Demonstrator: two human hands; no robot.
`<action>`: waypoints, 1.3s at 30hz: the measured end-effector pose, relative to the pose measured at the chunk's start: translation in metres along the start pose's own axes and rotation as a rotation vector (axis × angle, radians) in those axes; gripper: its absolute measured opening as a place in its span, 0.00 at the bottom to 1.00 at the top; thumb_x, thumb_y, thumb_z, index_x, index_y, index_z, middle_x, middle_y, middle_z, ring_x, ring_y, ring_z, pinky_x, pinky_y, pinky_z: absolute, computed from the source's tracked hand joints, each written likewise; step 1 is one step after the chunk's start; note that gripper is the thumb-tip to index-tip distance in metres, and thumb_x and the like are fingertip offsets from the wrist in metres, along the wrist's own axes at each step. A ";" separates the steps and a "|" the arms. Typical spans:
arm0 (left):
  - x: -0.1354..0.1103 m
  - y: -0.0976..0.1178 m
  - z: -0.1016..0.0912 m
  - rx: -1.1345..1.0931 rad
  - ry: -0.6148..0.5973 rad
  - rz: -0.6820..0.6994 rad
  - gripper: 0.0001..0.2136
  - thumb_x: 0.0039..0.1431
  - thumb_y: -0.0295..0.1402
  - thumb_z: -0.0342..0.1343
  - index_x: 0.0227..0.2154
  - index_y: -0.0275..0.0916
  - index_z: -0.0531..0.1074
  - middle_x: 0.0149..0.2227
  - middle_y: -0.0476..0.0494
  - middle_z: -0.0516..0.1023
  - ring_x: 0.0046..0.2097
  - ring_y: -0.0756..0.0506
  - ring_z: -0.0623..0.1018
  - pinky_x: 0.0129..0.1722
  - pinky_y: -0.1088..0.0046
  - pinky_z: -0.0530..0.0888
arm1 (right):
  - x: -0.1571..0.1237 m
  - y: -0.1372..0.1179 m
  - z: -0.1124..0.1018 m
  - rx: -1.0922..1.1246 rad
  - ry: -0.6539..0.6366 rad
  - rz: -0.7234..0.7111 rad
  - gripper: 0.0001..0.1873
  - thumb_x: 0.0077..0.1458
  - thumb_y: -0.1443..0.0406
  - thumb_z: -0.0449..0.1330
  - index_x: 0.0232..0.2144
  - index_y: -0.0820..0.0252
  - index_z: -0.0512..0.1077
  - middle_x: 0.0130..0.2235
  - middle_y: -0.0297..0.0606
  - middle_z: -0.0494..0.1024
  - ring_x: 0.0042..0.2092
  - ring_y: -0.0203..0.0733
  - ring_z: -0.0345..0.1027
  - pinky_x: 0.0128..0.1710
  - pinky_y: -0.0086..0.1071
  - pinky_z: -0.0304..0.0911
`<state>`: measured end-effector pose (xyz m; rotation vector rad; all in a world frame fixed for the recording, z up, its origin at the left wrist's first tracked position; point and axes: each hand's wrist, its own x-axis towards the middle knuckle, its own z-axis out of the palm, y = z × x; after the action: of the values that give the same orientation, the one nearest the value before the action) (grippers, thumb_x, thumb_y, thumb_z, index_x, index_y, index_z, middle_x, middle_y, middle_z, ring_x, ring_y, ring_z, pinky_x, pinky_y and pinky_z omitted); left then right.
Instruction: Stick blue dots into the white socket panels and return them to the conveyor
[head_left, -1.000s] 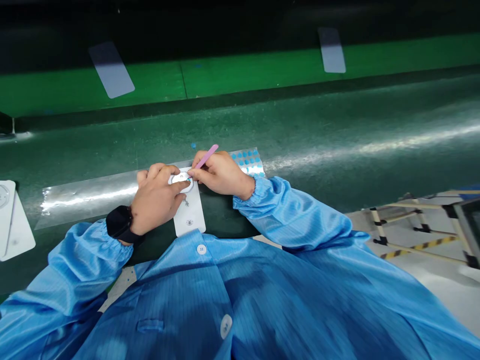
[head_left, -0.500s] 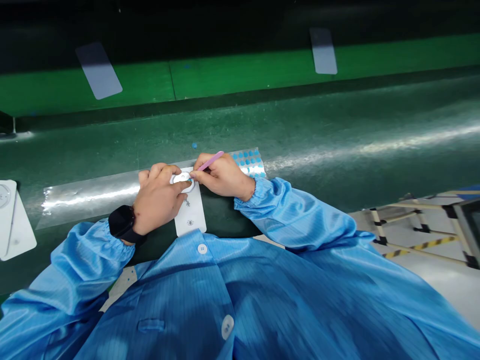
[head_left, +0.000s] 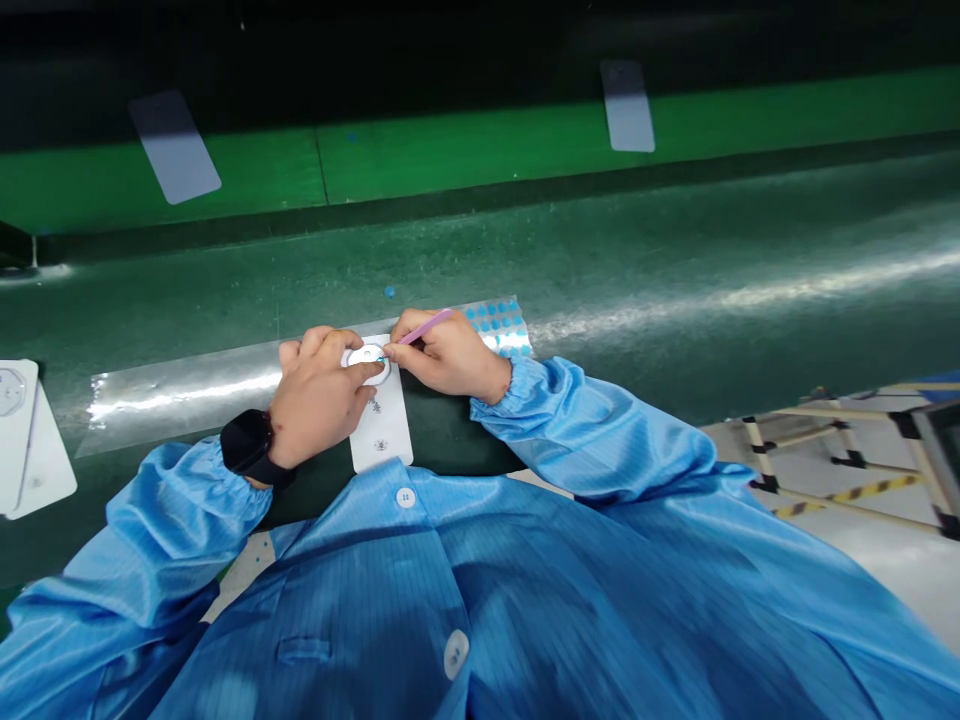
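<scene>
— Largest first?
— One green desk [head_left: 480,240], then one blue anti-static smock [head_left: 465,590] across the bottom of the view, with gathered cuffs at both wrists.

— And on the desk?
— One clear film strip [head_left: 187,390] and three white cards in all: one white card [head_left: 381,430] under the hands, plus two white cards [head_left: 46,470] overlapping at the left edge.

— State of the hands?
— Closed, both. Left hand [head_left: 319,400], with one black watch [head_left: 247,442], fingers down on one white disc [head_left: 368,352], at the top end of the card under the hands. Right hand [head_left: 450,352], pen grip on one pink stick [head_left: 424,327], tip at the disc's face.

— Best handling here?
— Disc pinned flat, wrists low and steady, slow small strokes of the tip, no levering against the card.

— Smallest items?
— Rows of blue dots [head_left: 495,322] on the film's right end, exact count lost in glare; one stray blue dot [head_left: 389,291] on the desk.
</scene>
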<state>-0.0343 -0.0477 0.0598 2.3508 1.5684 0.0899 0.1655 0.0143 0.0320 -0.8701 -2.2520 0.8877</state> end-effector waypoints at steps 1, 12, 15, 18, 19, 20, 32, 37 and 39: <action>0.000 0.000 0.000 -0.003 0.000 -0.001 0.14 0.60 0.33 0.60 0.48 0.50 0.81 0.53 0.37 0.74 0.57 0.31 0.66 0.47 0.50 0.63 | 0.000 0.000 0.000 0.005 0.003 -0.004 0.10 0.62 0.63 0.57 0.29 0.60 0.69 0.28 0.34 0.72 0.29 0.36 0.64 0.31 0.30 0.58; 0.001 0.001 -0.001 0.003 -0.002 -0.005 0.13 0.61 0.33 0.59 0.48 0.50 0.81 0.52 0.36 0.73 0.57 0.31 0.66 0.48 0.49 0.63 | -0.001 0.000 0.001 0.002 0.031 -0.005 0.11 0.63 0.61 0.56 0.29 0.59 0.68 0.27 0.33 0.72 0.27 0.35 0.63 0.30 0.29 0.57; 0.001 0.001 0.000 0.005 0.003 -0.003 0.13 0.61 0.34 0.59 0.47 0.50 0.81 0.52 0.36 0.73 0.57 0.31 0.66 0.48 0.49 0.63 | -0.001 -0.002 0.001 0.019 0.025 -0.002 0.12 0.64 0.60 0.56 0.29 0.59 0.68 0.28 0.34 0.73 0.28 0.35 0.64 0.30 0.29 0.58; 0.001 0.001 0.000 0.006 0.012 -0.002 0.13 0.60 0.33 0.59 0.47 0.51 0.81 0.52 0.36 0.73 0.57 0.31 0.66 0.48 0.49 0.63 | -0.001 -0.005 0.002 0.012 0.030 -0.022 0.12 0.64 0.61 0.56 0.29 0.59 0.68 0.28 0.34 0.73 0.29 0.36 0.65 0.31 0.30 0.58; 0.001 0.000 0.000 0.007 0.012 -0.004 0.13 0.60 0.33 0.59 0.47 0.50 0.81 0.52 0.35 0.72 0.57 0.30 0.66 0.48 0.49 0.63 | -0.001 -0.005 0.002 0.002 0.032 -0.030 0.12 0.64 0.61 0.56 0.28 0.59 0.68 0.28 0.34 0.73 0.29 0.36 0.65 0.32 0.30 0.58; 0.001 0.000 -0.001 0.006 0.010 -0.007 0.13 0.60 0.33 0.59 0.47 0.50 0.81 0.52 0.35 0.72 0.57 0.30 0.66 0.48 0.49 0.63 | -0.001 -0.004 0.002 -0.007 0.032 -0.036 0.12 0.64 0.62 0.56 0.28 0.59 0.68 0.28 0.34 0.72 0.30 0.36 0.65 0.32 0.30 0.58; 0.002 0.001 0.001 -0.018 -0.018 -0.042 0.14 0.61 0.34 0.60 0.48 0.50 0.81 0.55 0.34 0.69 0.59 0.28 0.64 0.50 0.47 0.64 | -0.001 0.002 0.003 0.002 0.010 -0.007 0.10 0.62 0.62 0.56 0.29 0.59 0.68 0.28 0.34 0.72 0.29 0.36 0.64 0.31 0.30 0.57; 0.001 0.000 0.001 -0.020 -0.006 -0.036 0.13 0.60 0.33 0.59 0.47 0.50 0.81 0.57 0.34 0.68 0.60 0.29 0.63 0.50 0.47 0.65 | 0.000 -0.001 0.003 -0.031 0.016 -0.036 0.12 0.64 0.61 0.55 0.28 0.59 0.67 0.29 0.35 0.73 0.30 0.37 0.65 0.32 0.31 0.58; 0.001 0.000 0.001 -0.025 0.009 -0.030 0.13 0.60 0.33 0.59 0.47 0.50 0.81 0.57 0.34 0.68 0.59 0.29 0.64 0.50 0.47 0.66 | 0.000 0.000 0.003 -0.044 0.012 -0.037 0.11 0.63 0.62 0.55 0.28 0.59 0.67 0.28 0.34 0.72 0.30 0.37 0.64 0.32 0.31 0.58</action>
<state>-0.0341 -0.0472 0.0586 2.3103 1.5967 0.1121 0.1637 0.0131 0.0299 -0.8485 -2.2775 0.8169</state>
